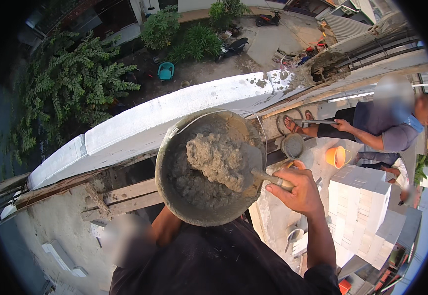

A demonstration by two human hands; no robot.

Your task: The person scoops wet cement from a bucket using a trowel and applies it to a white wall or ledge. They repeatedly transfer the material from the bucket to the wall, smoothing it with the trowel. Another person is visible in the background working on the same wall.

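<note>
My right hand [298,191] is closed around the wooden handle of a trowel [253,164]. A lump of wet grey mortar [216,160] is heaped on the blade, over the mouth of a round bucket [164,184] with a thin wire handle. More mortar lies inside, and its rim is smeared with it. My left forearm [167,226] reaches up behind the near-left side of the bucket; the hand itself is hidden, so its grip does not show. Just beyond the bucket runs a wall of white blocks [145,109], with mortar spots on its top towards the right.
Wooden planks [125,196] lie left of the bucket. At right, another person [371,125] holds a long handle near a mortar bucket [292,146] and an orange bucket [337,157]. White blocks [359,209] are stacked below right. The ground beyond the wall is far lower.
</note>
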